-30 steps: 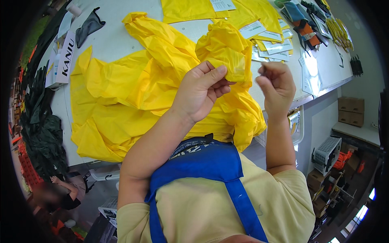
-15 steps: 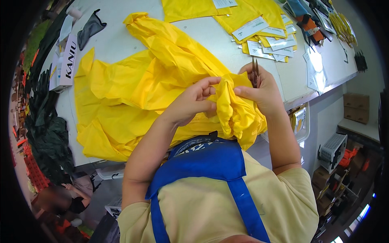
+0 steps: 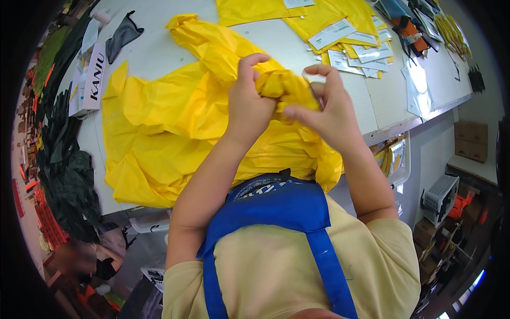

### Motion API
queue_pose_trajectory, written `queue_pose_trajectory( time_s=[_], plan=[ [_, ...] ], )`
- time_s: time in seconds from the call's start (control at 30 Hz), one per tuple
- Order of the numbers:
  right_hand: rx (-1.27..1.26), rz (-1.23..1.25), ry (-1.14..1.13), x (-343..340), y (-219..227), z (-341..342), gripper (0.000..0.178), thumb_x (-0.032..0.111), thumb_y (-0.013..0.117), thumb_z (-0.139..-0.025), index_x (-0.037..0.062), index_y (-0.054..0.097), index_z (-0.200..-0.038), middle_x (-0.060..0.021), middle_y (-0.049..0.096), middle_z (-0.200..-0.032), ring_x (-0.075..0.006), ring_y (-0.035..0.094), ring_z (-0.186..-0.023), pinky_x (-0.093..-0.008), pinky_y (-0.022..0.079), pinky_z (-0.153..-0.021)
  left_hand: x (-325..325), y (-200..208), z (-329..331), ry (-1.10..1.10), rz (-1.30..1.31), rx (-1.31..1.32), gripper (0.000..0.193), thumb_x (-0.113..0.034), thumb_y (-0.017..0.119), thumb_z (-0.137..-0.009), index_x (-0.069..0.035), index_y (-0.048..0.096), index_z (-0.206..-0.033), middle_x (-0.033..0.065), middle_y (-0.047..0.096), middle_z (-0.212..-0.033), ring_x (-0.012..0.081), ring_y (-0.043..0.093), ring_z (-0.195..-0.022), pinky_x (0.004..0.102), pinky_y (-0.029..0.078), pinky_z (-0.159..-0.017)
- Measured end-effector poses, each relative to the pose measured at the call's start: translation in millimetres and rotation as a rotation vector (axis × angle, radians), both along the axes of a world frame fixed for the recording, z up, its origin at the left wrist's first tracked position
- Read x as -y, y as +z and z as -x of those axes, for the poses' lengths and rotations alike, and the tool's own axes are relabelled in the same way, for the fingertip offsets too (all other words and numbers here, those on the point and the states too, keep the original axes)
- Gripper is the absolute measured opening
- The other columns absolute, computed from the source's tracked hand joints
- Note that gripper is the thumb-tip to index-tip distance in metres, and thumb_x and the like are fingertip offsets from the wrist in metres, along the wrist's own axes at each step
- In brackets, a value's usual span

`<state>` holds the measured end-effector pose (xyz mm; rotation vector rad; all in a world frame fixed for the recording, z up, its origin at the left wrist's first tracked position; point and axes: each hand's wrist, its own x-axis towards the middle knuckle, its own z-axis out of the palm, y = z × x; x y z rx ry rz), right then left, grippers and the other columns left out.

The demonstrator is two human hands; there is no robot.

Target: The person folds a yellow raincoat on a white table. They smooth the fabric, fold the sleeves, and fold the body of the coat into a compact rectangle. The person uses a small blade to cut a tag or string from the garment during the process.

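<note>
A large, thin yellow garment (image 3: 170, 106) lies crumpled across the white table in front of me. My left hand (image 3: 252, 101) is closed on a bunched, gathered part of it, with thumb and fingers wrapped round the cloth. At the right side of that bunch is my right hand (image 3: 329, 106), its thumb against the cloth and its fingers curled. Small dark thread snips (image 3: 319, 99) sit in the right hand, mostly hidden and blurred; whether their blades touch the cloth cannot be made out.
Folded yellow pieces with white labels (image 3: 332, 34) are piled at the far right. A white box (image 3: 94, 80) and a grey pouch (image 3: 124, 37) stand at the left, near dark green cloth (image 3: 69, 181). Another person (image 3: 79, 260) is at lower left.
Both hands have moved up and away from my body, carrying the bunched cloth with them. My left hand has turned more upright. The snips' blades, upright before, are now mostly hidden.
</note>
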<state>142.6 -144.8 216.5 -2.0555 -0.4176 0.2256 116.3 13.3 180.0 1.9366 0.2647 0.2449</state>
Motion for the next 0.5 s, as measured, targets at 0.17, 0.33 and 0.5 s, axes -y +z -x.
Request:
queue_pose_trajectory(
  time_s=[0.17, 0.33, 0.5],
  plan=[
    [0.247, 0.102, -0.184, 12, -35, -49, 0.024, 0.005, 0.063, -0.073, 0.006, 0.053, -0.094, -0.0133, 0.06, -0.074, -0.0263, 0.058, -0.065, -0.0326, 0.048, -0.063, -3, 14, 14, -0.457, 0.313, 0.253, 0.037, 0.001, 0.063, -0.075, -0.013, 0.057, -0.109, 0.0064, 0.056, -0.096, 0.0179, 0.054, -0.08, 0.03, 0.046, -0.071],
    [0.094, -0.438, -0.462, 82, -57, -150, 0.013, 0.007, 0.062, -0.079, 0.0029, 0.054, -0.089, -0.0031, 0.055, -0.071, -0.0089, 0.05, -0.056, -0.022, 0.038, -0.043, 4, -45, 39, -0.55, -0.357, 0.275, 0.062, -0.009, 0.07, -0.071, -0.012, 0.047, -0.128, 0.0162, 0.044, -0.133, 0.0324, 0.047, -0.118, 0.0395, 0.038, -0.099],
    [-0.078, -0.553, -0.467, 106, -40, -156, 0.023, 0.009, 0.062, -0.085, 0.0034, 0.053, -0.105, -0.0023, 0.056, -0.076, -0.0064, 0.048, -0.05, -0.018, 0.032, -0.038, 78, -73, 49, -1.131, -0.424, -0.26, 0.069, -0.019, 0.07, -0.072, -0.023, 0.043, -0.135, 0.0151, 0.062, -0.103, 0.0331, 0.062, -0.093, 0.0434, 0.049, -0.074]
  ],
)
